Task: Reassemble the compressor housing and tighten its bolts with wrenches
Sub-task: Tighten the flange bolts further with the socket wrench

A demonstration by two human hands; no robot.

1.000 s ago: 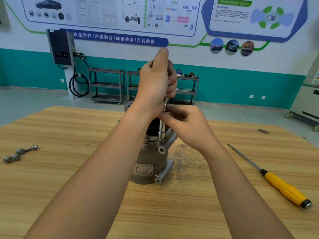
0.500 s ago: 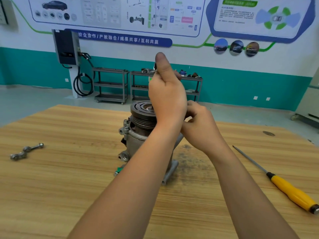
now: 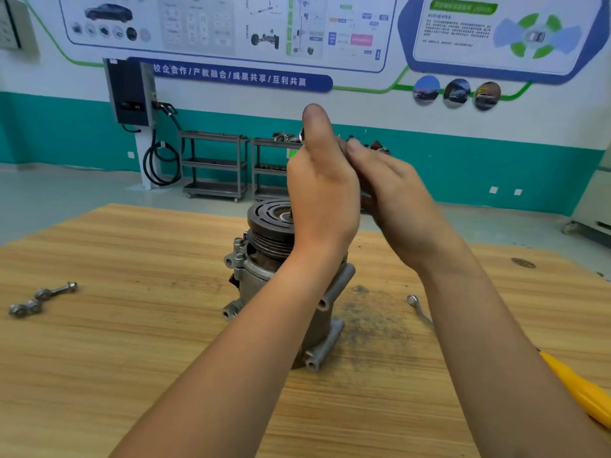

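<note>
The light is bright and even, and shadows on the wooden surface (image 3: 132, 342) are faint. The right hand (image 3: 396, 206) is smeared by motion blur; the left hand (image 3: 322, 200) is sharper, with a small glint on the metal tool (image 3: 301, 136) at its thumb. The wall posters (image 3: 231, 24) look soft, and the teal wall band (image 3: 49, 133) bends toward the edges.

Both my forearms are bare and extend forward, converging. My left hand (image 3: 322, 196) is raised, thumb straight and pointing up, fingers curled around a metal tool (image 3: 301, 135), of which only a tip shows beside the thumb. My right hand (image 3: 396, 200) is blurred and lies against the left; its grip cannot be determined.
</note>
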